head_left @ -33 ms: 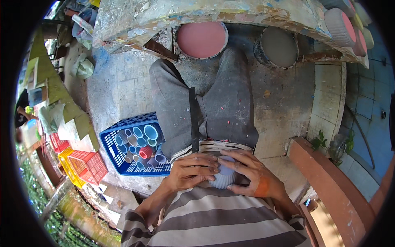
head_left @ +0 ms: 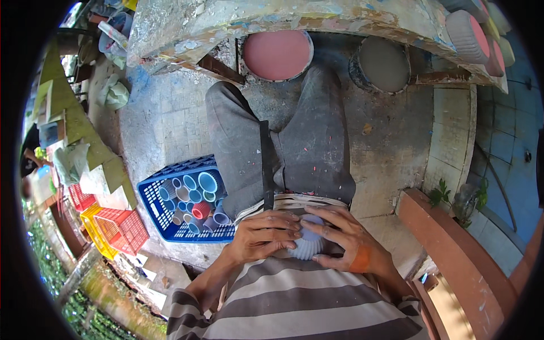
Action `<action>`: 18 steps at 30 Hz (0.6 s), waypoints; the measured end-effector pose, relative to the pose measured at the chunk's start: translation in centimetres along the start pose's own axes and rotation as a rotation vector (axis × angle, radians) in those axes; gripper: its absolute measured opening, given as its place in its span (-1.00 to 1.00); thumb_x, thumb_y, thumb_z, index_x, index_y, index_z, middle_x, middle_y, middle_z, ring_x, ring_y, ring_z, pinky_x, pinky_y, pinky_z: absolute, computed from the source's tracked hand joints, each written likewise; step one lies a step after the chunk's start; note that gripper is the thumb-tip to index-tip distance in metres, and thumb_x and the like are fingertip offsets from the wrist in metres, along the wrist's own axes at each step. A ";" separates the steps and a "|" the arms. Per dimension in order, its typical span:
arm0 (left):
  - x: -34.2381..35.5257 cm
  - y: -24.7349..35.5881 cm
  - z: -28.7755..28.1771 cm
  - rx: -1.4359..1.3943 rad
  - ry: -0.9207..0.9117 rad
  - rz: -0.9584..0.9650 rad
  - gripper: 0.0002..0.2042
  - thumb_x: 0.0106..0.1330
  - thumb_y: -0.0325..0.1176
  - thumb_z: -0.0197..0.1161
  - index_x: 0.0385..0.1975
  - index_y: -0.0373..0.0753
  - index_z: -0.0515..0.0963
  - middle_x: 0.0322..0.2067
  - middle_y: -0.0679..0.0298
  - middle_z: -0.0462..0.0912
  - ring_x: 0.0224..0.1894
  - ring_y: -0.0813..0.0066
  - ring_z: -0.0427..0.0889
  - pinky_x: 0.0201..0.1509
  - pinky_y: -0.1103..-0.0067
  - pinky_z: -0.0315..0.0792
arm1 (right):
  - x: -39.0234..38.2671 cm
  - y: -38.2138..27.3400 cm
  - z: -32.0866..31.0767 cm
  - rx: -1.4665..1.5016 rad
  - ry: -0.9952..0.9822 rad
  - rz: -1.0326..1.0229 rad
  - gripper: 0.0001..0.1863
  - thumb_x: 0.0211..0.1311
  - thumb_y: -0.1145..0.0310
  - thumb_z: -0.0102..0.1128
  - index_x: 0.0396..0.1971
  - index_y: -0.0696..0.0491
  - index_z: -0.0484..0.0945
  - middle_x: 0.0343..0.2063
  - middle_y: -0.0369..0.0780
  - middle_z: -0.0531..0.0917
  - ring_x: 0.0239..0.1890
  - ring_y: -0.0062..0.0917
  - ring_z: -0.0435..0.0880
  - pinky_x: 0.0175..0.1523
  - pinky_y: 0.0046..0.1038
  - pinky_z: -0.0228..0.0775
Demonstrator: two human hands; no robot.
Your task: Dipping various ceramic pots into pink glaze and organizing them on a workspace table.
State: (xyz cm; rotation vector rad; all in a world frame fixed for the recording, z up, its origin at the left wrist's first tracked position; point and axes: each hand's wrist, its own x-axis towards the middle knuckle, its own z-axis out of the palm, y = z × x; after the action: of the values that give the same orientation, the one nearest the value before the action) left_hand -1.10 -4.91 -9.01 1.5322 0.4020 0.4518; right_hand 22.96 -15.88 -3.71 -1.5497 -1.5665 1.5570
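A small ribbed pot (head_left: pixel 309 247), pale lavender-blue with a smooth flat end facing up, sits against my striped shirt at the waist. My right hand (head_left: pixel 347 237) wraps its right side, with fingers over the top edge and the thumb low on the ribs. On the back of that hand is an orange patch. From the left, my left hand (head_left: pixel 265 233) curls its fingers together against the pot's edge. The fingers partly cover the pot, and its underside is hidden.
At my left is a blue plastic crate (head_left: pixel 148 195) with several coloured cups. Under the paint-crusted table (head_left: pixel 317 17) stand a tub of pink liquid (head_left: pixel 277 55) and a tub of grey liquid (head_left: pixel 385 65). Ribbed pots (head_left: pixel 466 37) rest at its right end. A brown bench (head_left: pixel 453 255) lies right.
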 end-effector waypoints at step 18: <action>0.9 0.6 0.6 0.162 -0.032 -0.042 -0.73 0.21 -0.47 0.40 -0.08 -0.26 0.67 0.01 0.17 0.64 0.13 0.15 0.63 0.16 0.31 0.54 | -0.4 -0.5 2.3 -0.209 0.417 -0.108 -0.62 -0.06 0.32 0.55 -0.13 -0.09 0.76 -0.07 -0.37 0.72 0.12 -0.39 0.63 0.16 -0.28 0.48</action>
State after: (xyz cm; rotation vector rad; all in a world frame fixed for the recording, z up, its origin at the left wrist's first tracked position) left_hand -0.05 -5.02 -8.41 1.6827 0.4539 0.3686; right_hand 20.84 -17.02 -3.79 -1.7313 -1.5715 0.9565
